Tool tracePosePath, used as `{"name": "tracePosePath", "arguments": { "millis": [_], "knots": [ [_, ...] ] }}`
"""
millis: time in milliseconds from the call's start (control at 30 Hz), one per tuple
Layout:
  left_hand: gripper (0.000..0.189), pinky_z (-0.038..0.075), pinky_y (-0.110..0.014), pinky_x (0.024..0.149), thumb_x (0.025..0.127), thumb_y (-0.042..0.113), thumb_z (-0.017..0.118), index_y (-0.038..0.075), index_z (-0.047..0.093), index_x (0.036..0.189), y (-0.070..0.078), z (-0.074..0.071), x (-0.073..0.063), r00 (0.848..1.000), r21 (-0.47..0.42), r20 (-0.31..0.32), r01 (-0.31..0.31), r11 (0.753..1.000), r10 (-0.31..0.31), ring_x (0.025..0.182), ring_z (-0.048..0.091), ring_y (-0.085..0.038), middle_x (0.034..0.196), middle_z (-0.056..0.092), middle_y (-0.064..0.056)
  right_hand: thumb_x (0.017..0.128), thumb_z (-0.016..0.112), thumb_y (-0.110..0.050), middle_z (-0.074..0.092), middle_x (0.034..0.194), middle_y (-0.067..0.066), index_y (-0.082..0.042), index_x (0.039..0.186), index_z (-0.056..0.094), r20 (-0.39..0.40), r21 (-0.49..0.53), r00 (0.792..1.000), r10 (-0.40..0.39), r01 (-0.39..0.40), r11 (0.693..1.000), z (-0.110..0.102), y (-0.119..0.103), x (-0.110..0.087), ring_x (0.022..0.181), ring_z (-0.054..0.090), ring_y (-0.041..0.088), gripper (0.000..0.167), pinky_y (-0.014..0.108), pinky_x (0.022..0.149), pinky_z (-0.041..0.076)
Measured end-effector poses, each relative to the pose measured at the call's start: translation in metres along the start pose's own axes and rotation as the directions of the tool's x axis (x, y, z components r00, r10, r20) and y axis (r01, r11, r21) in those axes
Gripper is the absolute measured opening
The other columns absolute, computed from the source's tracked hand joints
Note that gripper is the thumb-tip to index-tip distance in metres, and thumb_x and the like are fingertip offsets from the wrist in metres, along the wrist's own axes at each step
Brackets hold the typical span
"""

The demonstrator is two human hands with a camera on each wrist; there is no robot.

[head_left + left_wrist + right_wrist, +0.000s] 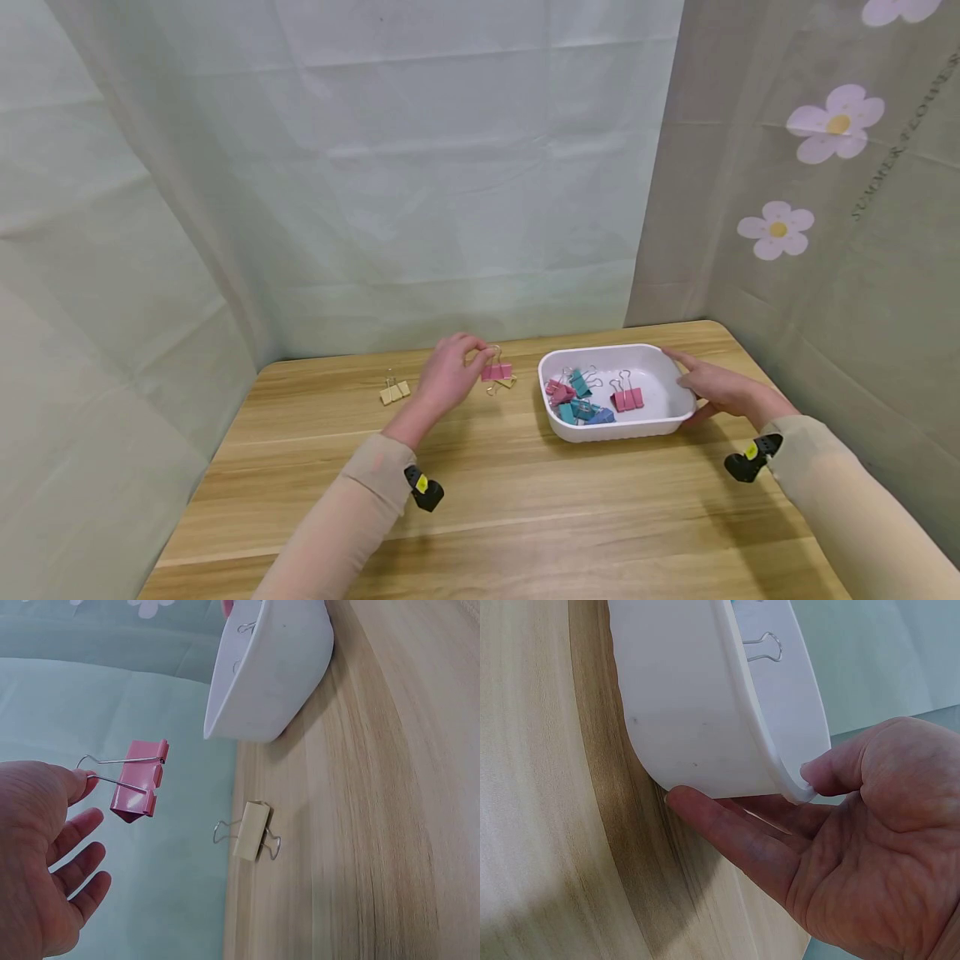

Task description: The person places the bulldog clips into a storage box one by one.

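My left hand (448,372) pinches a pink binder clip (139,778) by its wire handle, thumb against forefinger, and holds it up off the table. Beneath that clip in the head view lies a yellow binder clip (253,831) on its side. My right hand (723,389) grips the right end of a white plastic tray (652,431), thumb over the rim and fingers under and along the outer wall. In the tray are a pink binder clip (627,399), more pink ones, teal binder clips (581,384) and a blue binder clip (602,416).
A second yellow binder clip (394,392) stands on the wooden table (525,517), left of my left hand. Pale curtains (450,183) hang close behind the table's back edge and along both sides.
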State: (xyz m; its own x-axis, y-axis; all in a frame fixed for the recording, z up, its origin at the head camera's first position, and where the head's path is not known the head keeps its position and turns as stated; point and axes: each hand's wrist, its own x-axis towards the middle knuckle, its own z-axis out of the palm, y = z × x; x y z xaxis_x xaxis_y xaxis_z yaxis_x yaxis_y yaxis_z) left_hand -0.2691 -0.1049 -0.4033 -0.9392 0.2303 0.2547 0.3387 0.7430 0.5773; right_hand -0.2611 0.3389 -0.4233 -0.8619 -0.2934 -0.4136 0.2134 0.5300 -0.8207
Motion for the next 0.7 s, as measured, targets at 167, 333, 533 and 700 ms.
{"name": "tracePosePath", "arguments": {
  "millis": [167, 333, 533, 700],
  "knots": [
    [0.03, 0.045, -0.052, 0.106, 0.105, 0.041, 0.057, 0.017, 0.073, 0.114, 0.004, 0.002, 0.0, 1.0, 0.008, -0.005, -0.012, 1.0, 0.012, 0.129, 0.052, -0.03, 0.133, 0.063, -0.005, 0.107, 0.036, -0.006, 0.014, 0.155, 0.033, -0.016, 0.164, -0.005, -0.011, 0.005, 1.0, 0.01, -0.01, 1.0, 0.001, -0.002, -0.001, 0.116, 0.053, 0.045, 0.071, 0.052, 0.083, 0.059],
    [0.029, 0.045, -0.053, 0.106, 0.104, 0.041, 0.058, 0.018, 0.073, 0.115, 0.008, 0.006, 0.0, 1.0, 0.001, -0.005, -0.012, 1.0, 0.012, 0.129, 0.052, -0.029, 0.135, 0.062, -0.005, 0.107, 0.037, -0.007, 0.014, 0.155, 0.034, -0.015, 0.165, -0.005, -0.016, -0.001, 1.0, 0.014, -0.014, 1.0, 0.002, -0.002, -0.001, 0.116, 0.053, 0.045, 0.072, 0.052, 0.083, 0.06],
    [0.031, 0.043, -0.053, 0.108, 0.104, 0.043, 0.057, 0.018, 0.073, 0.116, 0.015, 0.011, 0.001, 1.0, -0.007, 0.004, -0.026, 1.0, 0.026, 0.129, 0.053, -0.029, 0.135, 0.063, -0.005, 0.108, 0.037, -0.008, 0.011, 0.156, 0.035, -0.016, 0.164, -0.005, -0.011, -0.001, 1.0, 0.015, -0.015, 1.0, 0.002, -0.002, -0.001, 0.119, 0.05, 0.047, 0.071, 0.052, 0.084, 0.059],
    [0.03, 0.043, -0.052, 0.108, 0.104, 0.042, 0.057, 0.02, 0.074, 0.116, 0.021, 0.017, 0.004, 0.999, 0.009, 0.007, -0.046, 0.999, 0.046, 0.129, 0.053, -0.029, 0.135, 0.063, -0.005, 0.108, 0.036, -0.009, 0.013, 0.155, 0.036, -0.016, 0.164, -0.006, -0.009, 0.008, 1.0, 0.014, -0.014, 1.0, 0.002, -0.001, 0.0, 0.12, 0.048, 0.049, 0.071, 0.053, 0.085, 0.059]
  ]
}}
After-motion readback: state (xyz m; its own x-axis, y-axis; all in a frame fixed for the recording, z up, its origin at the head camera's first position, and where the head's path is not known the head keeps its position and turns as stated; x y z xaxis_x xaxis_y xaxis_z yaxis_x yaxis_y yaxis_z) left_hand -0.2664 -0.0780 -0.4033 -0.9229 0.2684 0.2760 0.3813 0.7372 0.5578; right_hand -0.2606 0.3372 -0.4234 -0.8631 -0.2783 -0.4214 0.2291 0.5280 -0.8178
